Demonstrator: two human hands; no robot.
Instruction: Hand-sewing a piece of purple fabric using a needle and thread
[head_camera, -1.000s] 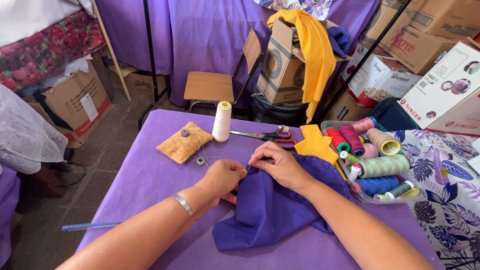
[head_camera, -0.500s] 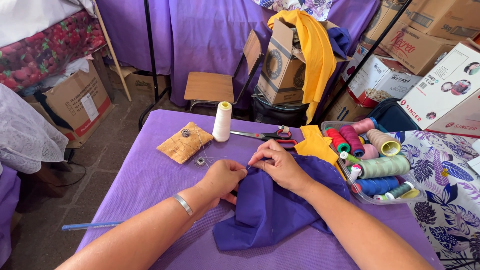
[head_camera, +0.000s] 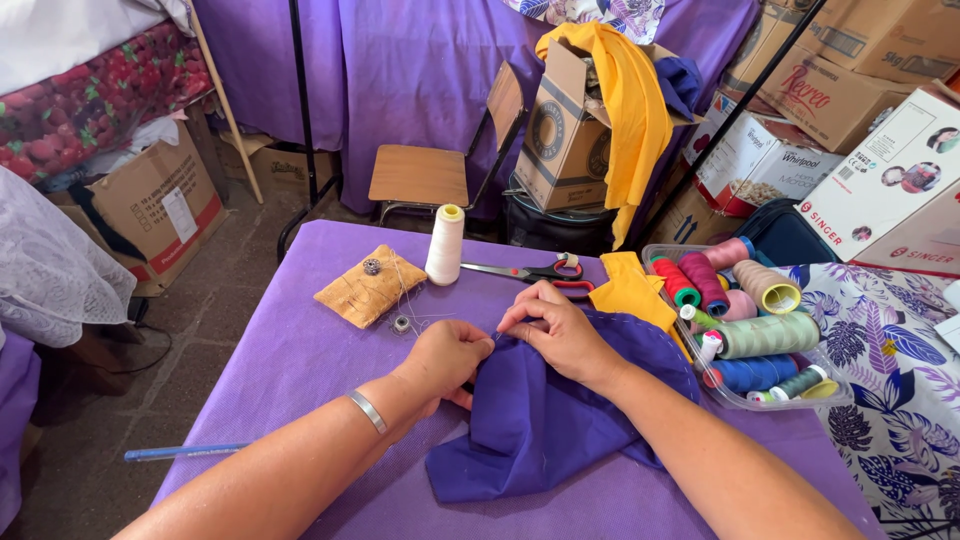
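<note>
Dark purple cloth (head_camera: 560, 420) is bunched on the table, its top edge pinched up betw. both hands. Left hand (head_camera: 445, 358) is curled into a loose fist, fingertips together on the fold at its right side; right hand (head_camera: 560, 330) sits just beyond, thumb and forefinger closed on the same edge, knuckles toward the scissors. The two hands almost touch, and the rest of the cloth spreads down and to the right under the right forearm.

Progress, as a guess: this looks like hand stitching along the edge. A pale line of stitches shows on the curved rim by the right wrist, so part seems done. The pinched stretch is what's in hand now, and the lower-left part of the cloth shows no stitching. Needle and thread too small to tell.

Outward: yellow cloth piece (head_camera: 630, 292) lies just right of the right hand. Red-handled scissors (head_camera: 545, 271) sit just past the fingers. White thread cone (head_camera: 445, 243) stands upright further out, near the tan pincushion (head_camera: 370, 285), with a small metal bobbin (head_camera: 402, 324) just ahead of the left hand. Clear tray of thread spools (head_camera: 745, 330) is off to the right, well apart. Silver bracelet (head_camera: 367, 410) on the left wrist. Blue pencil (head_camera: 185, 452) lies at the table's left edge, by the left forearm.
</note>
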